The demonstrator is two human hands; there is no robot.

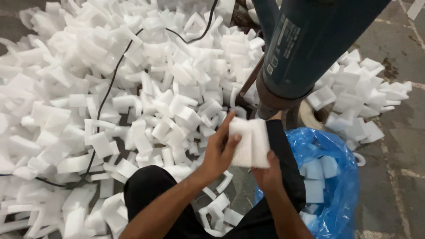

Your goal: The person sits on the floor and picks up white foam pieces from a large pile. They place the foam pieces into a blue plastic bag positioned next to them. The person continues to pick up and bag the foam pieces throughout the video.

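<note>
The person looks down on both hands, which meet in the middle of the view over the black-clothed knees [150, 186]. The left hand [219, 152] comes up from the lower left with the forearm bare and stretched diagonally; its fingers [230, 141] are bent and closed on the left edge of a white foam block [250, 141], the thumb lying along the upper side. The right hand [268, 175] comes from below, its wrist turned so that the back of the hand faces the camera, and it is closed on the lower right part of the same block. So both hands grip the foam block, which is held upright in the air, just under the nozzle end of a large blue tool [301, 48] that stands above it and fills the upper right of the view.

To the right of the hands, a blue plastic bag [341, 194] stands open, and several foam pieces [314, 170] lie inside it. The right forearm passes close beside the rim of this bag. To the left and above, the floor [398, 146] is covered by a big pile of white foam pieces [110, 88], many of them with an angled shape. A thin black cable [104, 99] runs across this pile from the top to the lower left. A smaller heap of foam [367, 84] lies at the right, behind the bag, and a roll of tape [310, 116] is seen near the tool's base.
</note>
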